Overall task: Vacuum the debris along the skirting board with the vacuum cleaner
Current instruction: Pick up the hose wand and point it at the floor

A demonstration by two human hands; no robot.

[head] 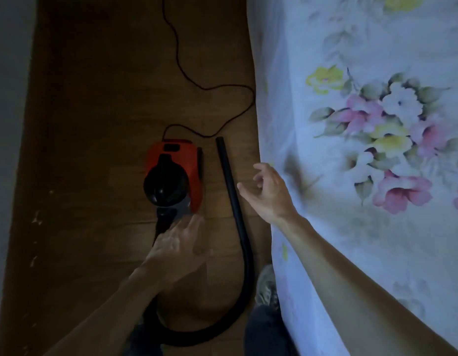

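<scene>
A small red and black vacuum cleaner (172, 173) sits on the dark wooden floor (94, 98). Its black hose (244, 273) loops from the near end round to the right and ends in a straight black tube (226, 170) lying on the floor beside the machine. My left hand (179, 247) hovers just in front of the vacuum's near end, fingers spread, holding nothing. My right hand (267, 191) is open above the floor just right of the tube, apart from it. Pale specks of debris (37, 219) lie along the left wall's skirting board (22, 176).
A bed with a floral sheet (364, 150) fills the right side, its edge close to the tube. The black power cord (186, 73) snakes across the floor beyond the vacuum. My shoe (267, 289) and trouser legs stand at the bottom by the bed.
</scene>
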